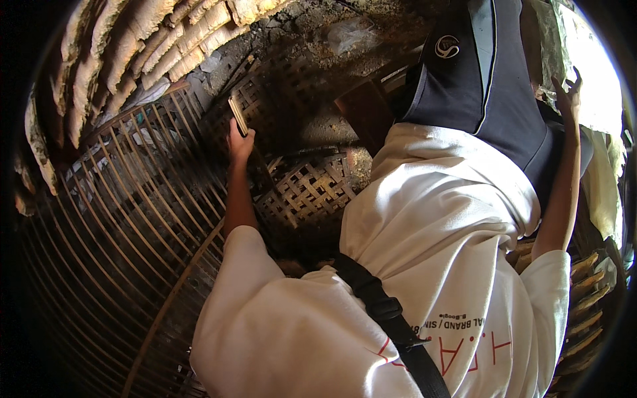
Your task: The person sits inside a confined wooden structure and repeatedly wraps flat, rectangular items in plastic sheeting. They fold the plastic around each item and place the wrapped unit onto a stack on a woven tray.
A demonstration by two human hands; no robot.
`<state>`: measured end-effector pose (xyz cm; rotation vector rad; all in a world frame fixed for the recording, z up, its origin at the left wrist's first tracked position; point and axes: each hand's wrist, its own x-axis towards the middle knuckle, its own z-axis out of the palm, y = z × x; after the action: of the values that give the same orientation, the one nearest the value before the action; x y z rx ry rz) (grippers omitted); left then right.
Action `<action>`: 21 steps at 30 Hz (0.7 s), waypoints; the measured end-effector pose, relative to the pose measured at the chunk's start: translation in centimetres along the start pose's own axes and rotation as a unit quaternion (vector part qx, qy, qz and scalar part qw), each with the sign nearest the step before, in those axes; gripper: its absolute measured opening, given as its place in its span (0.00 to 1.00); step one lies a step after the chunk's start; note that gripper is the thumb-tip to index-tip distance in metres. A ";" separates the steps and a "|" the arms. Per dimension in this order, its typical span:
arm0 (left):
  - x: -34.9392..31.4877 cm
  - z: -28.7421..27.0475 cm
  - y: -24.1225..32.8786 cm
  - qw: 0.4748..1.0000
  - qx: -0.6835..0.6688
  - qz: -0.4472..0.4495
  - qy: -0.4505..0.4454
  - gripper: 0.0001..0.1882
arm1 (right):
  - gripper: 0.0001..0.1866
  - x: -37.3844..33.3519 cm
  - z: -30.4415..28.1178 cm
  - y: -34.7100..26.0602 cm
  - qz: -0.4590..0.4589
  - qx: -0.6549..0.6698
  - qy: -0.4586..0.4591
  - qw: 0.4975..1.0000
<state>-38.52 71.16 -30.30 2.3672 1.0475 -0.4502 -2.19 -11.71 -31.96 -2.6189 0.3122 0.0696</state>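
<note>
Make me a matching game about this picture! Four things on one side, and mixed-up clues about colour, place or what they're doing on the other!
Things:
1. Left hand
2. Right hand
3. Shirt
4. Strap

Clues:
A. Black, running slantwise
B. At the picture's upper right
C. Gripping a slim flat object
D. White with red lettering

Right pairs: 1-C, 2-B, 3-D, 4-A

Stretches out as dark, gritty floor [292, 41], uneven and strewn with loose debris [211, 64]; carries a crumpled piece of clear plastic [350, 36] toward the far side — and, nearer, a lattice-woven panel [312, 189], partly in shadow — too dim underneath to tell whether lying flat.
</note>
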 end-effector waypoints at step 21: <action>3.2 -10.9 0.6 0.993 0.077 -0.089 0.026 0.31 | 0.44 -0.4 1.1 1.5 -0.045 -0.027 -0.026 0.998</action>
<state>-34.97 78.88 -22.78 2.4411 1.2975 -0.5532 -2.90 -12.39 -33.62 -2.6761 0.1767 0.1166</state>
